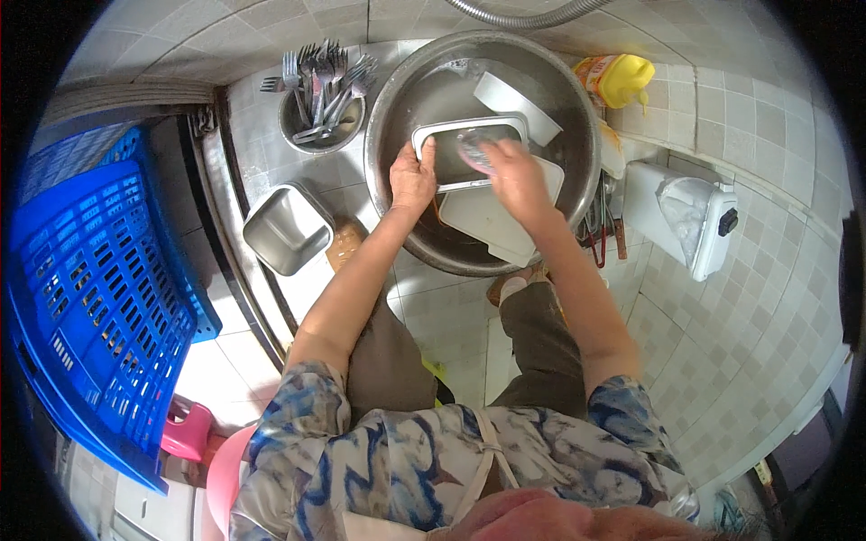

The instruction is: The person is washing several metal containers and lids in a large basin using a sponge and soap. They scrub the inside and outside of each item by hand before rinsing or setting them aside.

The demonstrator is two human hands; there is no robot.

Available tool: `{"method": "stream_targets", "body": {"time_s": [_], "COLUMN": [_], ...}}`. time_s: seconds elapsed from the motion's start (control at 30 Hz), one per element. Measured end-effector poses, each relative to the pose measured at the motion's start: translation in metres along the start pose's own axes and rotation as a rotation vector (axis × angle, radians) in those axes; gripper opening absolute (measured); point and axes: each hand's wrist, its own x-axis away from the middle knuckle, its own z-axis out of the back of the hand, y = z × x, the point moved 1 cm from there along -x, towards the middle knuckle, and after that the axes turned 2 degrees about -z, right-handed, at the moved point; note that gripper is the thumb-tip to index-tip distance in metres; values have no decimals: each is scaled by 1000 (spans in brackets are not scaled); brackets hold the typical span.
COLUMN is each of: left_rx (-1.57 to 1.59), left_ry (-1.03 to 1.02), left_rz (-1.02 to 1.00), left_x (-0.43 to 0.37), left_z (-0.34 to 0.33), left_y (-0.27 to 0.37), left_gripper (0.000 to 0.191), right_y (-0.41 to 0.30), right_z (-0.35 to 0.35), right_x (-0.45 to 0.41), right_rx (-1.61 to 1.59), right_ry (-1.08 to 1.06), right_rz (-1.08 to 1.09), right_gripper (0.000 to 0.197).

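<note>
My left hand (414, 174) grips the left end of a rectangular metal pan (450, 162), its thumb over the pale rim. The pan is tilted above a large round metal basin (380, 196). In my right hand (519, 181) is a round mesh-like scrubber (475, 151), pinkish along its edge and pressed to the pan's inside; hand and scrubber are blurred. Behind the pan, a white round-sided dish (517, 108) leans in the basin's water. A flat white board or lid (473, 211) lies nearer me, partly hidden by the pan and my right arm.
A metal bowl (292, 122) of forks and spoons (325, 81) and a square steel pan (287, 230) stand left of the basin. A blue plastic crate (111, 270) is farther left. At right are a yellow detergent bottle (619, 80), red-handled utensils (601, 237) and a white wall-mounted box (646, 193).
</note>
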Motion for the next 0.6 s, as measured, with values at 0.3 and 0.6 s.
{"method": "stream_targets", "body": {"time_s": [0.3, 0.6], "left_rx": [-21, -98], "left_ry": [-54, -114], "left_rz": [79, -75], "left_x": [-4, 4], "left_z": [-13, -13], "left_y": [-4, -13], "left_gripper": [47, 27], "right_y": [-2, 7], "right_z": [-77, -98], "right_x": [-69, -59], "right_rx": [-70, 271], "right_ry": [-708, -577], "right_rz": [-197, -279], "right_gripper": [31, 29]}}
